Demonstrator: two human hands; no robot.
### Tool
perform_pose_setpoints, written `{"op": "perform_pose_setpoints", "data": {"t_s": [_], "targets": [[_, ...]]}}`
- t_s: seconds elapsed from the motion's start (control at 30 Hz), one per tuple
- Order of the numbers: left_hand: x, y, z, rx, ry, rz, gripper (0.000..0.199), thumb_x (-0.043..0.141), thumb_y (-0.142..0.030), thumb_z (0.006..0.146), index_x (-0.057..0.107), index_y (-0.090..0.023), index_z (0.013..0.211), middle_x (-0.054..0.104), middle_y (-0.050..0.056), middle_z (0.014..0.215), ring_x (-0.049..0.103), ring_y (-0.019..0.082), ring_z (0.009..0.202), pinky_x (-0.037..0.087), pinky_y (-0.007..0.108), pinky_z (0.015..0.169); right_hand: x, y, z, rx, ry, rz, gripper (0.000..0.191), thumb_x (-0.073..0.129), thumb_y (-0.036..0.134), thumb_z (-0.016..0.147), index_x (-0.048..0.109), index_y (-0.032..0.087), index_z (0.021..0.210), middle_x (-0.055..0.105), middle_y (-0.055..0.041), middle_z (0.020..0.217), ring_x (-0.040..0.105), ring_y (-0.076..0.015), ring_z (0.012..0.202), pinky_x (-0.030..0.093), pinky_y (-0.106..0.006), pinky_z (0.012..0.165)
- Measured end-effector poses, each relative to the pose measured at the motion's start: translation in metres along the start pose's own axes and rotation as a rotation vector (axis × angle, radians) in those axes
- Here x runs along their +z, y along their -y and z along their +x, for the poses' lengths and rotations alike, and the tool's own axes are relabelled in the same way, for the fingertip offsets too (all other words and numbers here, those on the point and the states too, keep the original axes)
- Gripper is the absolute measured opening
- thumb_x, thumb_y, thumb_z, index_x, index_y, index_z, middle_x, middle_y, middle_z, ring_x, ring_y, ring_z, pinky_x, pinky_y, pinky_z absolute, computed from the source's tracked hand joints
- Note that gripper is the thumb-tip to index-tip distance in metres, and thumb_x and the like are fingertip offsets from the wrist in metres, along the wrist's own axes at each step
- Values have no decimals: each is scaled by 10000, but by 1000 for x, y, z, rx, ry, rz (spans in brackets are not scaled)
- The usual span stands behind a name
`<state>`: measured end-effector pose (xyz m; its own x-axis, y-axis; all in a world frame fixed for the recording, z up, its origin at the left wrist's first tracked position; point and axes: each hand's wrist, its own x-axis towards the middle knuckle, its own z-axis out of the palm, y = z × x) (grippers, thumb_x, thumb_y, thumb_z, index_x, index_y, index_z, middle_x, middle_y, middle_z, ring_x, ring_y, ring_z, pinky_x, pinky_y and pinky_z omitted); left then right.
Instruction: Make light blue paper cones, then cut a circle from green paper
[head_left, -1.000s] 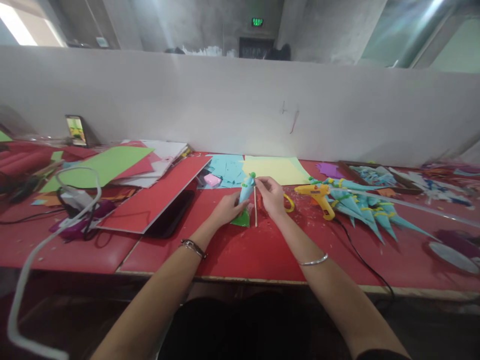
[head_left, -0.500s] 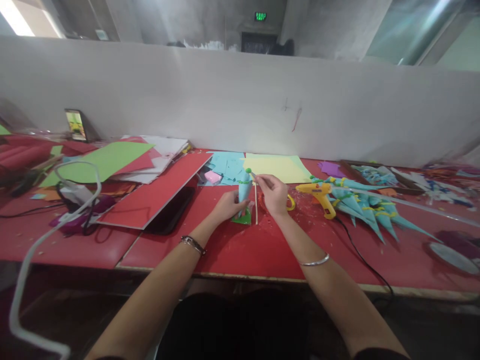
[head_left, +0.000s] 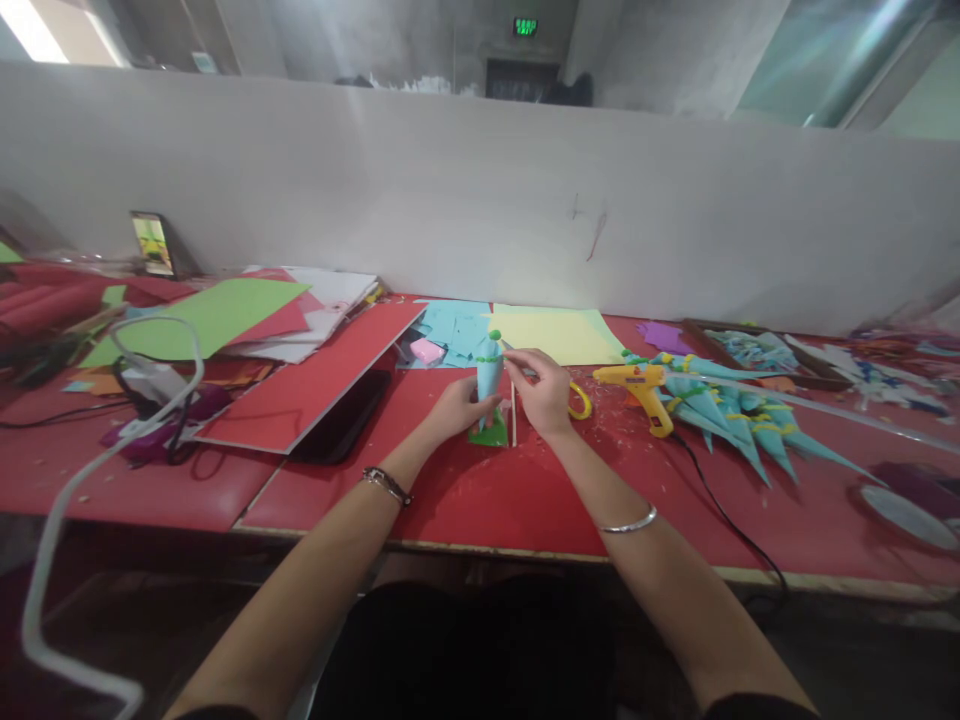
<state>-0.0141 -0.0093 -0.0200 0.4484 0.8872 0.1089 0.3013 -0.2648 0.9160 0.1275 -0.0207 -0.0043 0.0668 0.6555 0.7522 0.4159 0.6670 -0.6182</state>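
A light blue paper cone with green trim and a green ball at its top stands upright in my left hand, whose fingers wrap round it. My right hand is closed in a pinch beside the cone's upper end; whatever sits between the fingertips is too small to make out. Below the cone lies a green piece on the red tabletop. A thin pale stick lies just right of it. Yellow-handled scissors are partly hidden behind my right hand.
A yellow glue gun with a black cord rests on the right, beside several finished blue cones. A red board leans over a dark device on the left. Blue scraps and yellow sheets lie behind. A white cable loops at left.
My right hand has shifted slightly down at the cone's top, still pinching. The left hand keeps its hold on the cone.
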Motion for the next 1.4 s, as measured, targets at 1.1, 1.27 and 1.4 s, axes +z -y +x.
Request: {"op": "perform_pose_setpoints", "data": {"t_s": [1.1, 1.27, 1.4], "targets": [[2, -7, -1, 19, 45, -41, 270, 597, -381, 694, 444, -158, 685, 513, -64, 452, 419, 54, 316, 326, 174, 329, 9, -12, 1, 401, 63, 486, 168, 577, 281, 695, 548, 189, 833, 597, -21, 858, 571, -141, 811, 456, -281, 772], [2, -6, -1, 17, 53, -36, 274, 600, -386, 695, 455, -155, 680, 509, -62, 445, 419, 54, 320, 329, 174, 335, 8, -11, 1, 383, 62, 495, 156, 577, 275, 695, 557, 189, 823, 595, -20, 866, 569, -138, 804, 447, -282, 783], [1, -6, -2, 14, 55, -39, 278, 594, -397, 699, 469, -151, 674, 509, -62, 447, 412, 49, 320, 325, 173, 335, 8, -12, 0, 350, 84, 476, 161, 559, 304, 720, 571, 192, 835, 591, -17, 851, 562, -138, 802, 448, -282, 777]]}}
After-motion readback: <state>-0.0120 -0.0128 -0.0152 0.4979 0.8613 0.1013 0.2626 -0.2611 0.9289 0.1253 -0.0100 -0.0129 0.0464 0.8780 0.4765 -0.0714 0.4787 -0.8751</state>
